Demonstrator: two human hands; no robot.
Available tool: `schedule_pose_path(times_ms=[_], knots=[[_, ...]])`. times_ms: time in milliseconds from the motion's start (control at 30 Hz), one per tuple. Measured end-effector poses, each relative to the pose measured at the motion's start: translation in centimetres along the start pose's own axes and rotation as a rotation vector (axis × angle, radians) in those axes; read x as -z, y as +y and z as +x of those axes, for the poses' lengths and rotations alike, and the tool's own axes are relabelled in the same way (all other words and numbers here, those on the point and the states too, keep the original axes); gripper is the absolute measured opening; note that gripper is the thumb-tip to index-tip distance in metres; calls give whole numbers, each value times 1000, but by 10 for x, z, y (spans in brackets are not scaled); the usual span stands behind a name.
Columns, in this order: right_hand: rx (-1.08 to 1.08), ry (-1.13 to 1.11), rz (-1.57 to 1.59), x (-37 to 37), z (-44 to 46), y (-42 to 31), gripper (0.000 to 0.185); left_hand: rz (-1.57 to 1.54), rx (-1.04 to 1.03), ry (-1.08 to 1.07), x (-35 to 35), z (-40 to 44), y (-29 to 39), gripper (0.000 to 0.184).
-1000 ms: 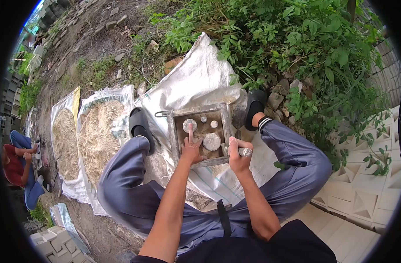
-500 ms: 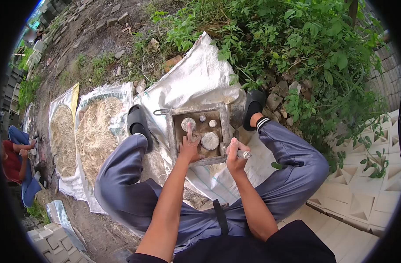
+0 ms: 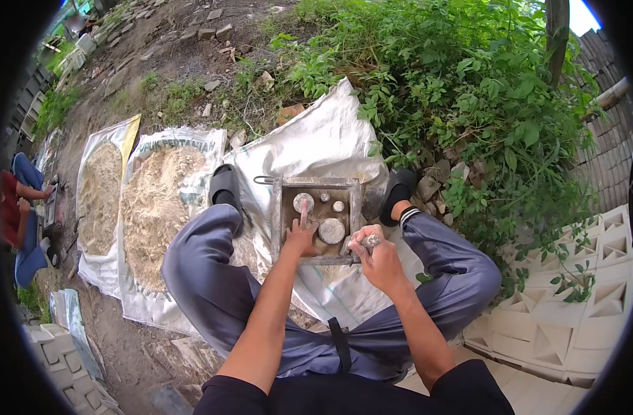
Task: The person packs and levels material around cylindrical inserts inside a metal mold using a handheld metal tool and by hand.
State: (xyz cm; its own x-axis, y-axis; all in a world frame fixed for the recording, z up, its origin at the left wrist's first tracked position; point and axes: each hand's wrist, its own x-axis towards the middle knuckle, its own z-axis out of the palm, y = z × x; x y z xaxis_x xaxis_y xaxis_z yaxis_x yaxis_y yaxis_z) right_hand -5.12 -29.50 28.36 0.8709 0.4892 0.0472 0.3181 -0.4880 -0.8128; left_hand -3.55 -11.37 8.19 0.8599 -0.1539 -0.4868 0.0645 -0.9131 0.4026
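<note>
A square frame (image 3: 278,214) lies on a white sack (image 3: 316,138) between the feet. Inside it sit several round pieces, among them a large disc (image 3: 332,231) and a smaller disc (image 3: 303,202). My left hand (image 3: 301,236) reaches over the frame's near left corner, its fingers apart and one fingertip on the smaller disc. At the near right corner, my right hand (image 3: 379,261) is closed around a tool with a rounded metal end (image 3: 371,241); the tool's other end is hard to make out.
Two opened sacks of pale powder (image 3: 161,207) lie to the left. A person (image 3: 22,214) sits at the far left. Leafy plants (image 3: 455,90) and stones fill the upper right. Patterned pale blocks (image 3: 558,332) are stacked at the lower right.
The view has shifted, so the frame sits slightly lower. My right hand has turned, with the tool's rounded end now pointing more upward. My left fingertip stays on the smaller disc.
</note>
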Motion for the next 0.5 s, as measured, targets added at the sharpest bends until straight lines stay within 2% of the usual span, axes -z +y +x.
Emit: schedule_pose_path(times_ms=[67,167,233,333,367,400,433,467,500], knots=[[-40,215,-14,-9,-7,-9,21,-4,-1,-3,-6,-5,-8,95],[4,299,-122,-30,-9,22,21,-85,-28,-12,-5,-6,-15,97],[-22,325,-96,-26,-9,8,21,235,-98,312,-1,-10,-23,105],[-34,376,-59,-28,-12,-3,20,249,14,306,17,-37,-19,112],[-61,408,-35,-33,-16,5,18,222,-27,372,2,-33,-31,120],[-91,442,-13,-38,-19,13,16,217,-16,363,2,-39,-33,120],[-100,357,-118,-41,-16,21,18,178,37,232,6,-40,-32,124],[-100,356,-124,-36,-16,28,18,138,84,104,12,-37,-29,128],[-66,248,-38,-28,-10,26,17,136,124,-75,31,-40,-19,135]])
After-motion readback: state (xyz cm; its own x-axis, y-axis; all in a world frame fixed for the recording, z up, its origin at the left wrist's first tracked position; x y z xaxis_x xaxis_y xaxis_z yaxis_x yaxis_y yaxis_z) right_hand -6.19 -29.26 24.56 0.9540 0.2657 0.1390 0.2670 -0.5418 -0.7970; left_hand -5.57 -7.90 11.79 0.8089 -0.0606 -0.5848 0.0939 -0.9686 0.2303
